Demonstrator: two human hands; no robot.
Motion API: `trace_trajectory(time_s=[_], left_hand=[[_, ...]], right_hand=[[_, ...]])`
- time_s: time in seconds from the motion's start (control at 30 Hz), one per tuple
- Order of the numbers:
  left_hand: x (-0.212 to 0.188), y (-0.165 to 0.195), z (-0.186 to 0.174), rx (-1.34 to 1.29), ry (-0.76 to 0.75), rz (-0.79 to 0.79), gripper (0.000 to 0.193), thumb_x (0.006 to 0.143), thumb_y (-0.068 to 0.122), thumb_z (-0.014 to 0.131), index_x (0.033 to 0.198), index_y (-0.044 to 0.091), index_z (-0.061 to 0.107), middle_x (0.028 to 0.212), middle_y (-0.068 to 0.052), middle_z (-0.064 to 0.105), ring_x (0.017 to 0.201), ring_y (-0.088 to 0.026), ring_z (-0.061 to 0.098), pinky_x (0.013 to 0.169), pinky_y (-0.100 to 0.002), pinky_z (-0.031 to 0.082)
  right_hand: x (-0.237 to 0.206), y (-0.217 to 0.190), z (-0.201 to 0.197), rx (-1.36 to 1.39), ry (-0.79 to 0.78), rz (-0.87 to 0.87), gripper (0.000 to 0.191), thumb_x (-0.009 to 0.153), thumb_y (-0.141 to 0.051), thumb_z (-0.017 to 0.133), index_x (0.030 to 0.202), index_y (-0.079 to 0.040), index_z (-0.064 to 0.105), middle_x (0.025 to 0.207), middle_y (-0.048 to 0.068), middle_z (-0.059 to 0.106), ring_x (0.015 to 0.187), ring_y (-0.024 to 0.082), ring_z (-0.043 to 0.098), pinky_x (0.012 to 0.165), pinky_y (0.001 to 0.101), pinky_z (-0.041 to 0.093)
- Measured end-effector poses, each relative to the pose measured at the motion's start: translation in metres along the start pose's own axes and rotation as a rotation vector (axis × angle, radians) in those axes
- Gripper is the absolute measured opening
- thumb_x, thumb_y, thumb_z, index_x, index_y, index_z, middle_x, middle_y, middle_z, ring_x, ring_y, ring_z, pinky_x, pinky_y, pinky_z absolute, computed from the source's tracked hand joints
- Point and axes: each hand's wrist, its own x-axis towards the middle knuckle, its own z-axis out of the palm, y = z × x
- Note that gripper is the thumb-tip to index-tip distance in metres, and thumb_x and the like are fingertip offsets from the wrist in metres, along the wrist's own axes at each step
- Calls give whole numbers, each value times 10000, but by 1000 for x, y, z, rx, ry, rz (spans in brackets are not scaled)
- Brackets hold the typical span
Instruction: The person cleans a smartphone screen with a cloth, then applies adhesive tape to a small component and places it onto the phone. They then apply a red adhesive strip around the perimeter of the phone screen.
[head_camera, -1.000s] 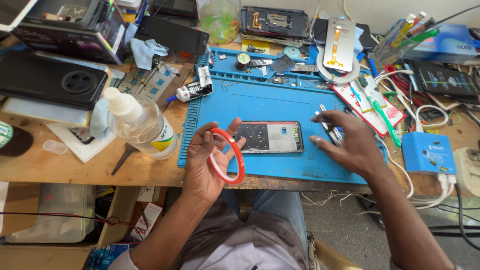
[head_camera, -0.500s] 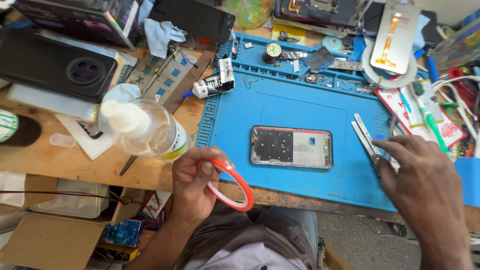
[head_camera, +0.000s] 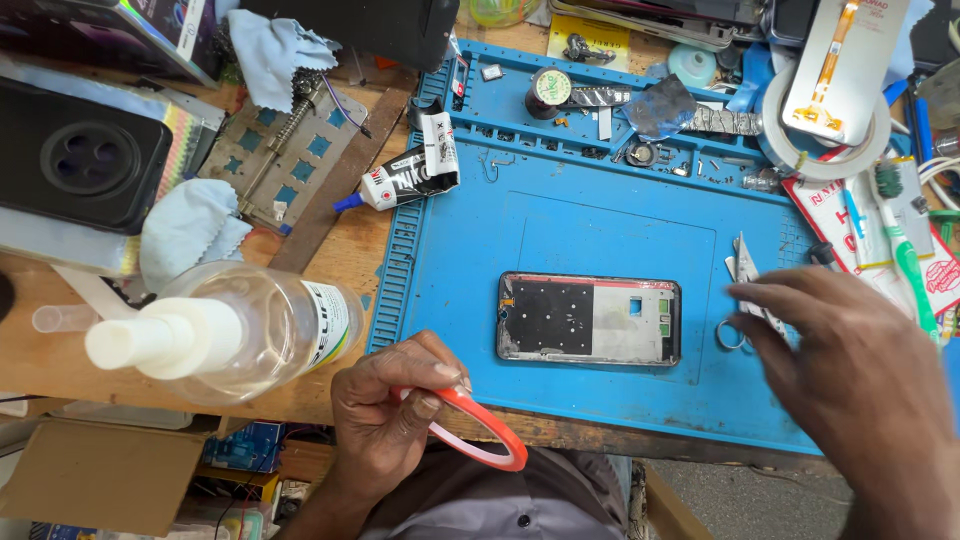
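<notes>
Left hand (head_camera: 385, 415) pinches a thin red tape ring (head_camera: 480, 430) at the bench's front edge. Right hand (head_camera: 850, 370), fingers loosely spread and grasping nothing, touches small scissors (head_camera: 745, 290) near the blue mat's (head_camera: 600, 210) right edge, beside an opened phone (head_camera: 590, 318).

Thin red tape ring (head_camera: 478, 432) on edge at the desk's near rim; small scissors (head_camera: 741, 290) flat on blue mat.
</notes>
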Motion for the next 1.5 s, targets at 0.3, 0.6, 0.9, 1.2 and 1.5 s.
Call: trace_trajectory(time_s=[0.3,0.6,0.9,1.2,1.5], left_hand=[[12,21,5,192,-294,-153,153,981,89,754,1124,39,728,1075,-134,770,1291,-294,692,1300,-557,388],[12,31,1,207,-300,-169,145,975,102,731,1116,70,745,1263,-166,752,1261,-262,702,1294,-527,372],[8,34,-1,185,-302,-146,147,976,85,733,1121,67,741,1249,-166,755,1255,-242,701,1268,-475,398],[5,34,0,151,-296,-166,163,973,17,719,1134,37,733,1323,-182,717,1274,-214,676,1052,-317,561],[4,33,-1,159,-284,-201,158,968,35,716,1124,51,738,1333,-170,716,1140,-171,725,990,-300,592]], right_hand=[[80,-51,37,426,-395,-67,196,803,-242,787,926,-91,813,872,92,754,794,216,725,710,364,564],[86,-79,28,315,-481,13,171,786,-213,793,878,-69,801,828,92,773,764,202,742,715,359,584],[84,-85,30,270,-487,-9,171,797,-211,791,873,-58,800,836,96,777,781,196,752,730,363,593],[84,-84,30,258,-501,1,189,781,-217,801,882,-58,798,835,93,772,769,196,747,711,364,595],[83,-86,30,246,-495,12,213,789,-256,808,859,-55,797,812,96,774,751,196,745,706,360,587]])
